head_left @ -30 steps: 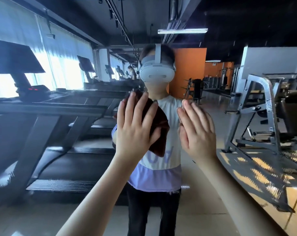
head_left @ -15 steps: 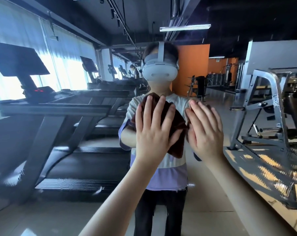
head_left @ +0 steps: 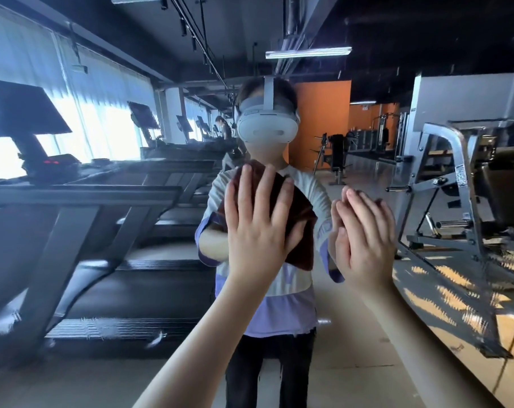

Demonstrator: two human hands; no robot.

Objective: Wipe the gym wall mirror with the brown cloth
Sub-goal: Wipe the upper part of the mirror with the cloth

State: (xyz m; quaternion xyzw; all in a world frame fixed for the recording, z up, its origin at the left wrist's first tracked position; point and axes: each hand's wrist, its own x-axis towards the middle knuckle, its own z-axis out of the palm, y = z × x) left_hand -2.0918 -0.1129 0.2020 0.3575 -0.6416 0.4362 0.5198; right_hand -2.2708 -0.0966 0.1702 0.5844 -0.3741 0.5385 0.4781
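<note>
- The brown cloth lay at the centre of the frame, flat on the gym wall mirror and directly under the left hand. There was no gap between grip and cloth.
- The left grip was spread: fingers straight and fanned upward, palm pressing the cloth to the glass, nothing curled round it.
- The cloth stuck out above the fingertips and to the right of the palm. Its long axis ran from upper left down to a loose corner at the lower right, so any wipe would likely drag that corner behind.
- The right hand was just right of the cloth, fingers straight and close together. It seemed to rest flat on the bare glass, holding nothing.
- The cloth looked soft, thick and matte, folded into a rough rectangle; the mirror was hard, glossy and faintly streaked.
- Reflected treadmills filled the left of the frame, and a steel weight machine the right.
</note>
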